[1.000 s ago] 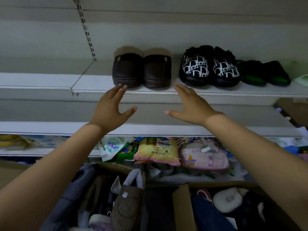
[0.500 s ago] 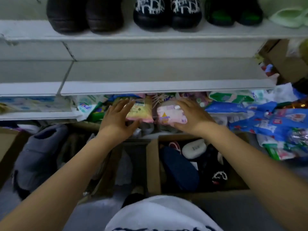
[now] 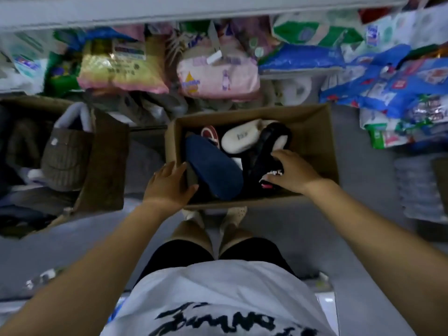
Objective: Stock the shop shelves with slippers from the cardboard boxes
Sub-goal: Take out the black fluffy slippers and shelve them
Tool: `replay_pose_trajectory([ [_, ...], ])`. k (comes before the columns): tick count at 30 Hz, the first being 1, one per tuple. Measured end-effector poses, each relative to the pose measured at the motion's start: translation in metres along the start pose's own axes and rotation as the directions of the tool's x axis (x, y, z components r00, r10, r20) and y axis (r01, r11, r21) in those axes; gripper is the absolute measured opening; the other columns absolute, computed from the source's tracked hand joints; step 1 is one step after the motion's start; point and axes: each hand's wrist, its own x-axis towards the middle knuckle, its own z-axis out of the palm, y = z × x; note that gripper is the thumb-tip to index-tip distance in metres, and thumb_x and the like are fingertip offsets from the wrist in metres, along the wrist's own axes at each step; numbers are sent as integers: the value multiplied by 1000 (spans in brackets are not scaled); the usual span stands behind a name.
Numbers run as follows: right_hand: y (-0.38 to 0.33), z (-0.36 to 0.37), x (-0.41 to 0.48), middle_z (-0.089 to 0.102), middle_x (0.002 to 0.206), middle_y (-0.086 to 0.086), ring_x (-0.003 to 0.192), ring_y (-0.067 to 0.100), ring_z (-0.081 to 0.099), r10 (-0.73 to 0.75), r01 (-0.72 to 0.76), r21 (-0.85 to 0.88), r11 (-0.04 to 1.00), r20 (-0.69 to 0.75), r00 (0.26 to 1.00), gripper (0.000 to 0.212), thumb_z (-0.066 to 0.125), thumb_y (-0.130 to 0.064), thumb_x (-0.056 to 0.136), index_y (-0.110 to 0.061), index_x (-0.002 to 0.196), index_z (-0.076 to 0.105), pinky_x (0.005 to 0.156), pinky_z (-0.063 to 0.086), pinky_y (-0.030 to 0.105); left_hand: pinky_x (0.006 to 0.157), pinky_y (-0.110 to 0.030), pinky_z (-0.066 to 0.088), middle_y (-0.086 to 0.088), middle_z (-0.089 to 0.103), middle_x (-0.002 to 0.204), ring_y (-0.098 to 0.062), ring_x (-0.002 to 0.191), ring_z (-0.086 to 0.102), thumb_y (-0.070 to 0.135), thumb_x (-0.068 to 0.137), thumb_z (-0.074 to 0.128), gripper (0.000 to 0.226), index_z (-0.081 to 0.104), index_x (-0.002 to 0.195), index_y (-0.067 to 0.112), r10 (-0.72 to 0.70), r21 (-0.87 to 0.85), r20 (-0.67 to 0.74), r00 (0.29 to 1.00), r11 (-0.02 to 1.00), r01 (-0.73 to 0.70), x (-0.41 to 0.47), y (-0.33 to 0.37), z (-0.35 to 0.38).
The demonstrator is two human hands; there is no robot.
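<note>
A shop: white shelf (image 3: 194,10) above piled sealed packets (image 3: 218,76), cardboard boxes (image 3: 312,132) of slippers (image 3: 213,170) on the floor (image 3: 363,195).

Both bare arms reach forward and down, forearms angled inward. Left hand (image 3: 169,185) flat, fingers straight and together, thumb spread, at near-left corner of the cardboard box (image 3: 315,132). Right hand (image 3: 292,173) palm down, fingers curled over a black slipper (image 3: 264,151), thumb against it, by the box's right wall.
</note>
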Motion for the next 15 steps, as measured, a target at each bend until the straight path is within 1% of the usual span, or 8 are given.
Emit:
replay_pose_trajectory([
  [2,19,19,12,47,149,12,134,31,47,24,-25,41,999,27,999,82,81,-45,81,-12,148,46,105,45,40,122,-51,24,-8,16,168,-32,153,20,61,94,55,81,21,160,30,-43,3,58,997,999,42,7,1,23],
  [4,33,36,26,52,144,14,129,32,52,50,-53,84,995,38,998,82,88,-41,75,-9,142,51,102,47,40,121,-53,26,-11,13,168,-36,152,22,62,93,55,82,20,160,29,-79,25,73,994,997,77,14,-2,43],
  [6,47,50,43,54,141,13,128,32,53,51,-53,108,993,17,999,88,90,-47,68,-11,139,53,103,48,43,120,-54,27,-14,11,168,-41,150,24,63,93,53,83,19,161,27,-97,52,84,992,994,93,22,-6,59],
  [7,53,57,51,53,142,12,130,32,52,52,-52,114,992,2,999,93,90,-50,64,-12,140,51,104,47,44,121,-54,24,-15,9,168,-41,150,23,63,94,53,85,19,161,24,-102,62,99,990,993,96,25,-7,64],
  [10,59,69,68,46,149,14,136,32,45,82,-82,122,989,2,997,104,95,-42,63,-12,148,41,111,40,42,125,-51,15,-17,-2,169,-39,154,11,62,94,54,91,14,162,16,-120,61,118,986,992,114,35,-10,79],
  [11,61,71,73,44,150,15,137,32,43,85,-87,108,990,26,996,106,95,-42,64,-12,148,40,113,39,42,125,-49,13,-17,-6,169,-39,154,9,61,94,55,93,13,162,15,-126,50,108,986,991,122,35,-9,84],
  [13,64,73,83,41,151,16,138,35,40,82,-84,22,996,80,993,107,93,-47,65,-9,149,38,113,38,44,125,-48,12,-18,-11,168,-39,155,7,59,93,58,94,12,162,13,-126,18,80,989,992,124,35,-10,93],
  [15,64,73,91,44,148,18,136,38,41,85,-77,-83,993,97,992,103,90,-52,67,-6,145,41,110,38,45,125,-49,13,-18,-11,168,-39,154,8,58,92,60,96,13,162,12,-130,-24,68,989,991,132,34,-12,98],
])
